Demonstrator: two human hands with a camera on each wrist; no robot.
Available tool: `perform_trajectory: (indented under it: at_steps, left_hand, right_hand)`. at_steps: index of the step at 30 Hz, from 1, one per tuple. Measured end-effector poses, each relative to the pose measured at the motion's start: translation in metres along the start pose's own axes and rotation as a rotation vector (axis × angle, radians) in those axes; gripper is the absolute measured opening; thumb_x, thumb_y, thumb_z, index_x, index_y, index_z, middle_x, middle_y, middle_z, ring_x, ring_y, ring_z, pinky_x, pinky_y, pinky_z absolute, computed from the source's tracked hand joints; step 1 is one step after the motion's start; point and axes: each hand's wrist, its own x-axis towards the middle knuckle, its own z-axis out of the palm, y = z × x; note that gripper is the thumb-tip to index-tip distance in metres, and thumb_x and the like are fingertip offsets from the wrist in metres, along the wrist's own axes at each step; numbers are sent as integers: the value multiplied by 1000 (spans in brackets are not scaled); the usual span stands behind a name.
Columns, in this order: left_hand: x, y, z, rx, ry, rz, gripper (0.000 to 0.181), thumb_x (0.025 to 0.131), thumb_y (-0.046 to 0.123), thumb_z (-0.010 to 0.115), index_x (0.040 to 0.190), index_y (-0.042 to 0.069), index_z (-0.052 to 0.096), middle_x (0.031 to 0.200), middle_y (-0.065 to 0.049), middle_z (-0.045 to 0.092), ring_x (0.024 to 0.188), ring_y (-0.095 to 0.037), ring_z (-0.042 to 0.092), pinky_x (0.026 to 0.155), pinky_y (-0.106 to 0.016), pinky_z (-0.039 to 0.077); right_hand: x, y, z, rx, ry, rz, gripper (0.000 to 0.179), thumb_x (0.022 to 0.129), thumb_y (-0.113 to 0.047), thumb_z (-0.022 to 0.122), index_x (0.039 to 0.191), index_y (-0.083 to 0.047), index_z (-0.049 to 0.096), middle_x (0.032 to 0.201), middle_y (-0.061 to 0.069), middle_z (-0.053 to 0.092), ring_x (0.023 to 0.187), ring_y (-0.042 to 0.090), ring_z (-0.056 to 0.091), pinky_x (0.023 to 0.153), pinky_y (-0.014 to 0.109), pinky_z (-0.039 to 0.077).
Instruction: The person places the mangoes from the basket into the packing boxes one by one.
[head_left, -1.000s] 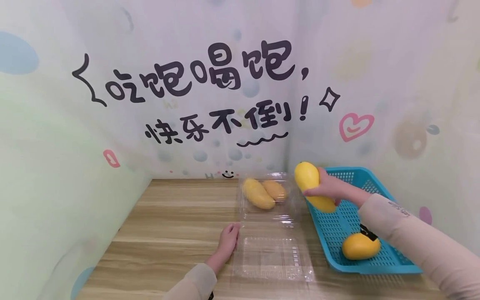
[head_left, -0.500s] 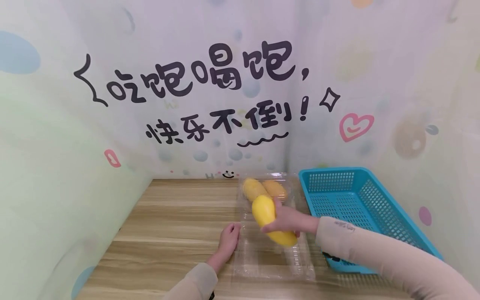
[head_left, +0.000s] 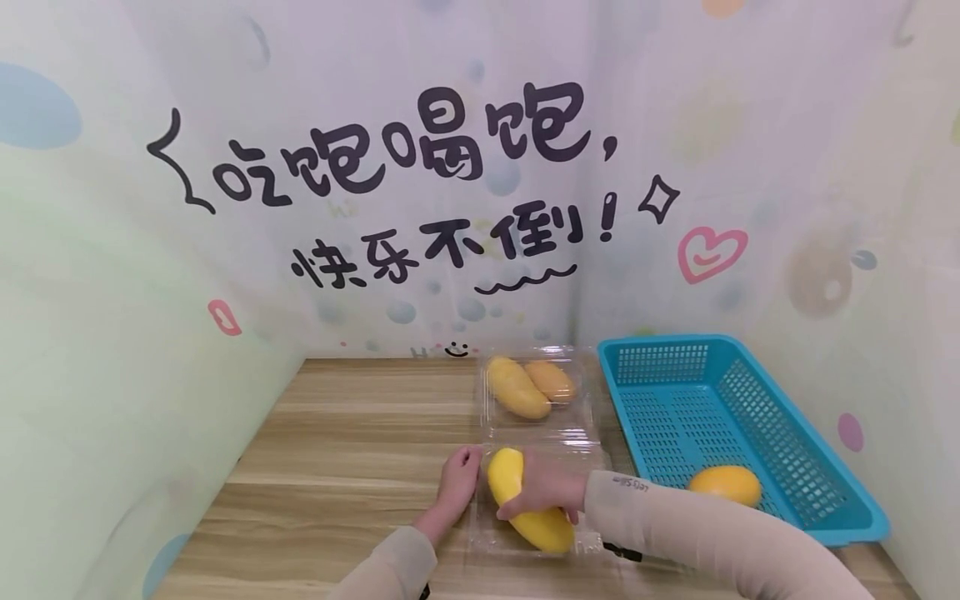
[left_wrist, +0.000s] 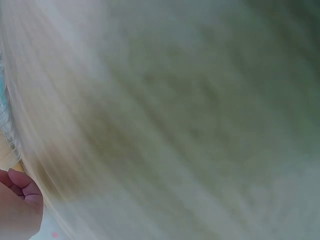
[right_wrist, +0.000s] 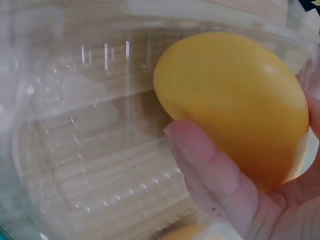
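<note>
The right hand (head_left: 536,487) holds a yellow mango (head_left: 551,532), the fingers curled around it, at the near part of a clear plastic container (head_left: 480,525); whether the fruit touches its bottom, I cannot tell. The left hand (head_left: 458,479) rests at the container's left edge with fingers bent, but I cannot see if they grip it. Two other mangoes (head_left: 517,389) are in the far part, near the table's (head_left: 360,417) far edge. Towards the table's right edge is a blue basket (head_left: 851,523), with one orange-yellow mango (head_left: 726,483) by its near edge.
</note>
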Motion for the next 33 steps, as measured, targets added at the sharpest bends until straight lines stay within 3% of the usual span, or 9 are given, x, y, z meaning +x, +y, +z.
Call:
perform_trajectory:
  at_steps: [6,16,26,30,33]
  left_hand:
    - [0,0,0,-13,-16,9,36,96,28,46,72,2,48,55,4,40,47,-7,38,46,-22,34]
    - [2,2,-1,-51,-21,-14,32,96,26,46,74,3,49,55,4,40,48,-9,38,45,-20,33]
    - [3,3,-1,-25,16,-10,30,92,27,52,79,1,56,59,4,42,51,-9,40,49,-21,36]
    - [3,2,-1,-28,10,-6,30,92,28,53,81,1,58,58,4,42,51,-8,41,48,-20,37]
    - [1,2,-1,-35,2,-12,32,92,29,54,77,1,55,56,4,42,48,-7,40,46,-20,35]
  right_hand:
    - [12,9,15,90,6,35,91,61,-37,83,126,1,31,89,14,45,74,31,54,45,61,44]
    - [16,8,26,118,34,1,102,61,-39,82,133,5,25,91,15,47,79,28,51,47,57,46]
    - [9,4,29,136,96,-93,88,61,-35,82,121,7,34,83,11,47,73,23,48,55,37,44]
    - [9,2,25,138,73,-24,92,61,-39,81,126,3,31,90,14,48,78,28,51,55,51,48]
    - [9,1,18,101,35,42,100,65,-45,78,135,0,24,107,19,48,89,34,52,56,64,44]
